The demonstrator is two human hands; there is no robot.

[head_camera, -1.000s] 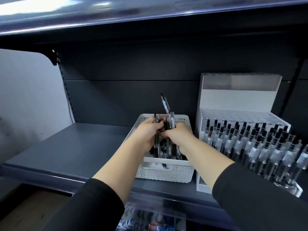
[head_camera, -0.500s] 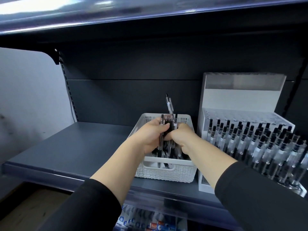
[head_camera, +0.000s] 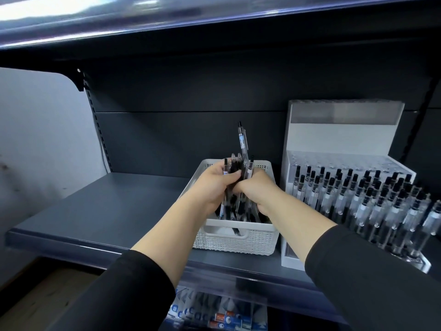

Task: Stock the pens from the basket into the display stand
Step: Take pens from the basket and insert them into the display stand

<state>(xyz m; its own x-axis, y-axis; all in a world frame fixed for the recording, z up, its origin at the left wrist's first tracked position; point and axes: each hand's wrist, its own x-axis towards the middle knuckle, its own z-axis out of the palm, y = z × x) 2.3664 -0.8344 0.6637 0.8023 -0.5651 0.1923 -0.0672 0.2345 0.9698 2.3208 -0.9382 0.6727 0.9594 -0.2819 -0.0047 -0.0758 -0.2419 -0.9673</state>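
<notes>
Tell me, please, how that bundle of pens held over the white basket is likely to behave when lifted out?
The bundle of pens probably slips: smooth clear barrels, and one pen already rides above the rest. Each looks stiff and light. Both hands, left and right, grip it, which likely helps.

Lower ends of the pen bundle (head_camera: 238, 187) hidden behind left hand (head_camera: 216, 185) & right hand (head_camera: 256, 189) and the basket (head_camera: 236, 242) wall. Display stand (head_camera: 317, 144) front-right corner cut off by frame edge. Packets (head_camera: 214, 316) under the shelf (head_camera: 100, 211) too blurry to read
</notes>
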